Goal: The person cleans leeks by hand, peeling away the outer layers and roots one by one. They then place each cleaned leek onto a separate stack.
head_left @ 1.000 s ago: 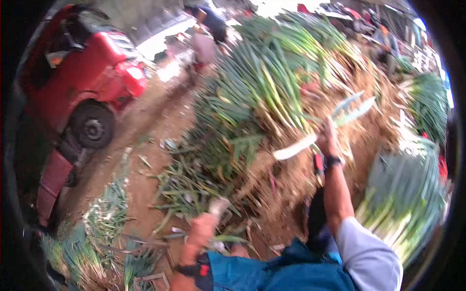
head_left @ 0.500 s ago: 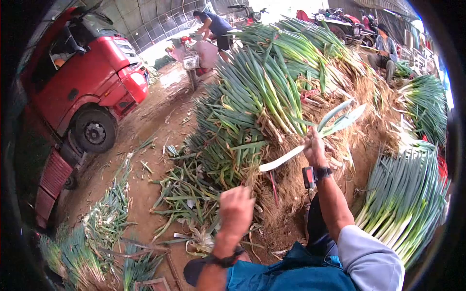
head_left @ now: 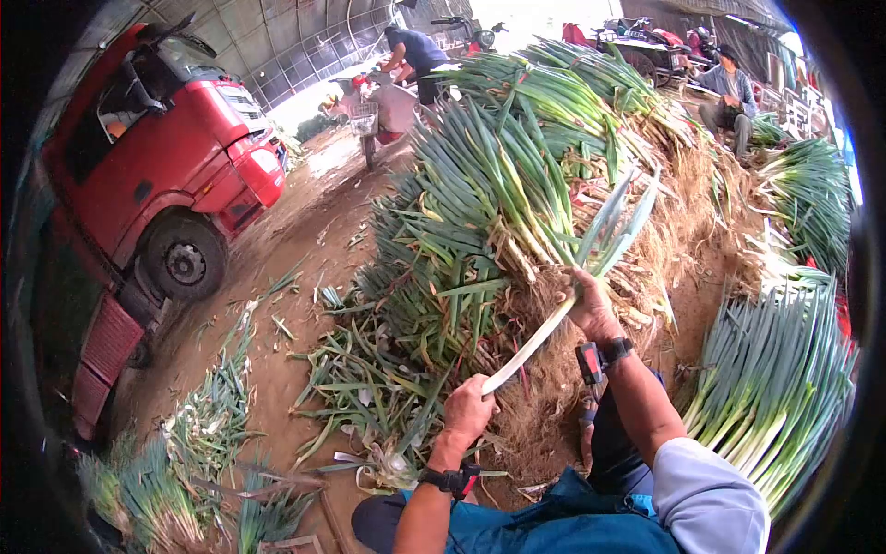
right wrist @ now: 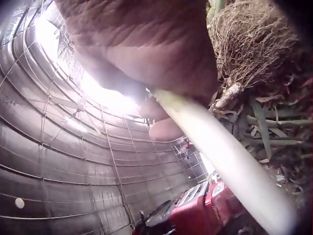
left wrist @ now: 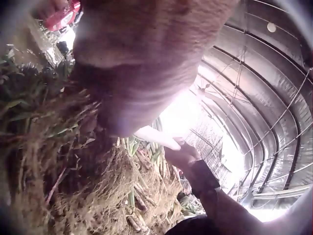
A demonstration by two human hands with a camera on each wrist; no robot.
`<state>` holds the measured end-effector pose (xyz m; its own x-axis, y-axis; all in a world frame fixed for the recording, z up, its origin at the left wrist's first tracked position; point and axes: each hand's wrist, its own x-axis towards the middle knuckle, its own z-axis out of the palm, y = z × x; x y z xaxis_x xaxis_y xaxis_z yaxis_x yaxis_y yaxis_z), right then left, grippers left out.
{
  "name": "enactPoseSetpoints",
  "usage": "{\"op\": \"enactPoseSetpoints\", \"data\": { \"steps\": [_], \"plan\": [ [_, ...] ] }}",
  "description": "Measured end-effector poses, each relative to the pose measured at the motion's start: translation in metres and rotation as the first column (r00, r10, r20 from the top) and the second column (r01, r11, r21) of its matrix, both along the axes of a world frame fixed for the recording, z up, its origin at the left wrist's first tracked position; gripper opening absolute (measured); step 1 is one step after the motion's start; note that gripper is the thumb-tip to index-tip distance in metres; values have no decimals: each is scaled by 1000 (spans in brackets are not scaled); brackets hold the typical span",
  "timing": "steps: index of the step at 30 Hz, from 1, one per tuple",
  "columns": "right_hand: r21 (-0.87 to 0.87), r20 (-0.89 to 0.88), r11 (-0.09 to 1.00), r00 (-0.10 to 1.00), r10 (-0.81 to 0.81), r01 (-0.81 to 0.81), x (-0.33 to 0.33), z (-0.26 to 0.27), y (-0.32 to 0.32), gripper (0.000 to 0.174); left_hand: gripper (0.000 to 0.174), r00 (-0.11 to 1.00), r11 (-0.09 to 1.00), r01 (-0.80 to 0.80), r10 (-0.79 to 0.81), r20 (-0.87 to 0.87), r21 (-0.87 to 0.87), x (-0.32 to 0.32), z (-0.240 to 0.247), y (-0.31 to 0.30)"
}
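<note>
1. Down on the dirt floor of the arched shed, a person faced a big heap of leeks [head_left: 498, 185] and had both hands on one leek [head_left: 531, 346].
2. Their right hand [head_left: 591, 309] was wrapped tight round the stalk about where the white turned green. The green leaves fanned up over the heap.
3. Their left hand [head_left: 469, 411] was balled in a fist round the lower white end.
4. The leek slanted between the two hands, low at the left and high at the right. It was held clear of the ground, in front of the heap's rooty brown side.
5. From the right wrist, the white shaft ran out from under the palm, with tangled roots [right wrist: 249, 44] just beside it.
6. From the left wrist, the other hand showed farther up the same stalk.
7. A stack of trimmed leeks [head_left: 775, 379] lay at the person's right side.
8. Leaf scraps [head_left: 360, 388] littered the ground to their left.
9. A red truck [head_left: 157, 148] stood well apart on the left.
10. Beyond the heap, one figure [head_left: 415, 51] bent over a motorbike [head_left: 383, 106] and another [head_left: 729, 92] sat near the far edge.
</note>
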<state>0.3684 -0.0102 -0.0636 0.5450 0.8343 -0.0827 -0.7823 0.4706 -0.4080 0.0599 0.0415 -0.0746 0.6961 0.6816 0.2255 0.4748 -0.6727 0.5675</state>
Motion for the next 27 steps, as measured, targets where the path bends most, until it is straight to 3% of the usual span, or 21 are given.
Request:
{"op": "enactPoseSetpoints", "data": {
  "steps": [3,5,7,9,10,13,15,16,17,18,19,20,21,23,26,27],
  "plan": [
    [59,-35,997,998,-43,44,8,-2,-2,23,17,972,988,-137,148,182,-72,-9,-4,9],
    [187,46,982,999,29,-38,9,-1,-4,22,20,916,983,-102,153,371,-155,-13,-15,23],
    [216,120,972,990,71,-96,-1,8,-11,29,26,869,847,-64,307,388,-527,-21,13,20],
    [159,197,980,976,87,-120,-4,14,-12,33,24,844,792,-46,357,400,-609,-28,21,24],
    [181,300,971,949,97,-156,-6,17,-14,45,25,866,832,-98,341,365,-546,-32,22,27],
    [176,359,972,930,82,-154,-6,20,-19,33,26,928,933,-216,288,236,-288,-53,16,35],
    [122,402,992,915,-27,-25,-5,22,-16,32,27,964,972,-230,235,125,-56,-74,5,37],
    [-31,455,993,886,-89,116,-7,35,-20,32,28,969,954,-236,246,32,-186,-87,9,37],
    [-58,463,982,876,-133,180,-7,38,-18,29,27,975,943,-222,209,-78,-250,-98,20,36],
    [-344,678,902,734,47,261,3,44,-32,27,27,969,954,-227,201,-144,-196,-121,-12,56],
    [-351,676,891,737,28,288,18,22,-25,33,28,966,961,-240,222,-133,-134,-136,-17,59],
    [-97,593,939,777,-211,329,20,8,-9,33,38,913,942,-306,250,-322,-136,-150,-15,66],
    [-53,545,949,805,-234,312,16,15,-10,33,48,847,948,-319,288,-447,6,-159,-9,64],
    [-83,475,934,838,-268,346,9,18,-8,34,45,756,929,-287,369,-540,232,-149,25,45],
    [-16,521,934,800,-298,358,4,11,0,35,35,939,908,-160,260,-223,387,-103,53,26],
    [-91,569,913,773,-279,397,-11,26,-6,34,33,967,888,-133,213,-137,440,-78,65,15]
  ]
}}
